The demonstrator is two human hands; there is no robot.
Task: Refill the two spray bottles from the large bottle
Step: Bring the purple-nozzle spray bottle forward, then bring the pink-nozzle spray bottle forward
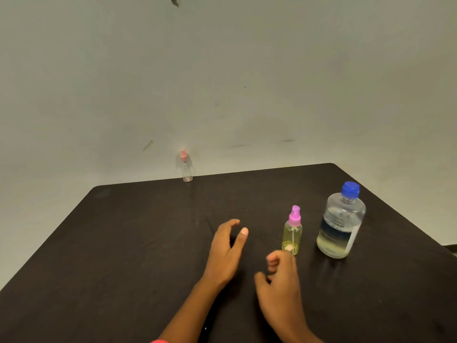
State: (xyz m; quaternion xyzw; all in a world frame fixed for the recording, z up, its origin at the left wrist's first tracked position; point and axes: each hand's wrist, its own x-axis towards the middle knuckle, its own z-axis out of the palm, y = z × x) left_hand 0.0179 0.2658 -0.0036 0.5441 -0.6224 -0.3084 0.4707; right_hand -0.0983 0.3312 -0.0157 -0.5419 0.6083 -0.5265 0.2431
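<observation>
Large bottle (341, 224), blue-capped, stands at 3 o'clock on the table (123, 243), with the yellow spray bottle (292, 233) beside it. The right hand (282, 280), loosely curled and empty, is close to that sprayer's base and could tip it; the left hand (227, 248) hovers spread, empty. The clear spray bottle (186, 169) at 12 o'clock stands at the far edge, easily pushed off

Table (123, 243) left and centre passable; yellow spray bottle (292, 233) and large bottle (340, 226) block right; clear spray bottle (186, 169) at far edge.
</observation>
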